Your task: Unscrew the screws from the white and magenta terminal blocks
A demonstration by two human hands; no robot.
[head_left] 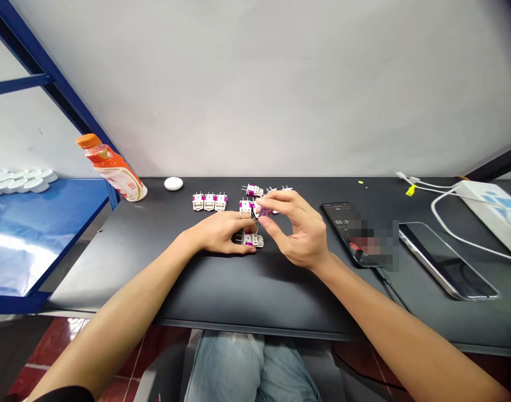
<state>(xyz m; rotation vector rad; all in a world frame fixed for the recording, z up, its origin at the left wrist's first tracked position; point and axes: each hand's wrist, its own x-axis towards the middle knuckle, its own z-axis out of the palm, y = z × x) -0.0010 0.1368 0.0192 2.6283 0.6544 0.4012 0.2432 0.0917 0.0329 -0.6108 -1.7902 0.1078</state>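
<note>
My left hand (pixel 227 231) rests on the dark table with its fingers closed around a small white-and-purple plug insert (pixel 251 240) with thin metal pins pointing left. Between the thumb and fingers of my right hand (pixel 299 229) is a small screwdriver (pixel 264 211) with a see-through purple handle. Its thin shaft points down at the plug insert; my left fingers partly hide the tip. Three similar plug inserts (pixel 209 201) stand in a row to the left. Another plug insert (pixel 252 190) lies behind my hands, among several more partly covered by my right hand.
An orange-capped bottle (pixel 113 170) and a white oval object (pixel 173 183) stand at the back left. To the right lie a phone with a lit screen (pixel 337 223), a second phone (pixel 452 262), a white cable (pixel 437 209) and a white box (pixel 490 206). The table's front edge (pixel 255 329) is near my lap.
</note>
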